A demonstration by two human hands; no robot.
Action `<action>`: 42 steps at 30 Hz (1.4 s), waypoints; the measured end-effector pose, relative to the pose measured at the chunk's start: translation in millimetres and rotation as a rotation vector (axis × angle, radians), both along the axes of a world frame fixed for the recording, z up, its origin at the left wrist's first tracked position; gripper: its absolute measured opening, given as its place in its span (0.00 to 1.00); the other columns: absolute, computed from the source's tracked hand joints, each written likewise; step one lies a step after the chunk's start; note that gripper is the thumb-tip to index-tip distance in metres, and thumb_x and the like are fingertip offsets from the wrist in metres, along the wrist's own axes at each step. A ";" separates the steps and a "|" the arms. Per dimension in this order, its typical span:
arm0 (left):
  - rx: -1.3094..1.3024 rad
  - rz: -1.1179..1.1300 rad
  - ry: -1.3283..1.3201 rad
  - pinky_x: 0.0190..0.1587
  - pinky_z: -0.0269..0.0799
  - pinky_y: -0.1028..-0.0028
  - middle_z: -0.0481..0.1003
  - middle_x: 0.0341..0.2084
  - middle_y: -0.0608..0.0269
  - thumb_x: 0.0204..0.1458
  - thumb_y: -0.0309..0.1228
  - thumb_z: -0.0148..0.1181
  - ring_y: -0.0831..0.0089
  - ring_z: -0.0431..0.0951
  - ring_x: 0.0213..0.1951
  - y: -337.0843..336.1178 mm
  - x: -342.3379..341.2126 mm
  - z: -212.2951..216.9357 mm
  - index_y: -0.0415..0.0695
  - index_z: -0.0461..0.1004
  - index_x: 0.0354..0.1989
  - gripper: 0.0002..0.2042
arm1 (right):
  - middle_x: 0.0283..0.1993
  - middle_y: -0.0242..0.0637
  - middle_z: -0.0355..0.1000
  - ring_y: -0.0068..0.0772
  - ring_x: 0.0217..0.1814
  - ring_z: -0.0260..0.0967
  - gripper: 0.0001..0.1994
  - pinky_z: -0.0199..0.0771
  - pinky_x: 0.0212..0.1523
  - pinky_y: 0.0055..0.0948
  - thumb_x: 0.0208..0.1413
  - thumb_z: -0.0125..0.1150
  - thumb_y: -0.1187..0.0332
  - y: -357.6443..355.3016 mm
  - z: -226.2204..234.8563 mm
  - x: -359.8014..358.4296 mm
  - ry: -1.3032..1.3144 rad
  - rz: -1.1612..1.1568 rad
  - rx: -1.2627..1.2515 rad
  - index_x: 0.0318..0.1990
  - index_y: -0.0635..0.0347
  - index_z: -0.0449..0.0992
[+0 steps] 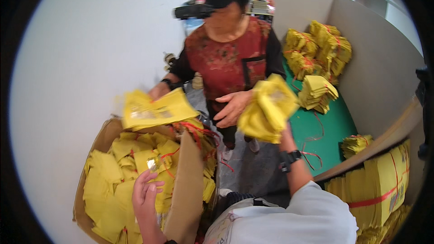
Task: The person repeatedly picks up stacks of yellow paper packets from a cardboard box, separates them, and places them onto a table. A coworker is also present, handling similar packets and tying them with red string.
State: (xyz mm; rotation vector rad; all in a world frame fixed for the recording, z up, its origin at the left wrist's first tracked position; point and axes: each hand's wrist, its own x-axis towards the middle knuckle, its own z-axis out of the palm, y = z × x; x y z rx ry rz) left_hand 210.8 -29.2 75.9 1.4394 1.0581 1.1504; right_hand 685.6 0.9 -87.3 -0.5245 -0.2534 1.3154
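My left hand (145, 196) rests with fingers apart on loose yellow paper sheets (108, 171) inside a brown cardboard box (185, 190). My right hand, hidden behind what it grips, holds up a bunch of yellow paper sheets (270, 108); a black watch (289, 158) is on that wrist. A person in a red patterned top (230, 58) stands opposite. One of their hands (233, 106) reaches toward my raised bunch. Their other hand (159, 90) holds a flat yellow stack (153, 110) over the box.
Tied yellow paper bundles (318, 49) pile on a green surface (316, 131) at the right, against grey partition boards (375, 63). More bound yellow stacks (384, 180) sit at lower right. A white wall (81, 63) is on the left.
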 end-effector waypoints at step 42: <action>-0.034 0.085 0.578 0.45 0.70 0.69 0.74 0.40 0.49 0.51 0.31 0.55 0.62 0.75 0.41 50.5 -167.7 -70.9 0.36 0.68 0.50 0.19 | 0.20 0.23 0.53 0.15 0.23 0.51 0.13 0.55 0.24 0.20 0.53 0.57 0.72 25.1 -0.1 -299.8 -1.264 0.305 0.181 0.21 0.60 0.60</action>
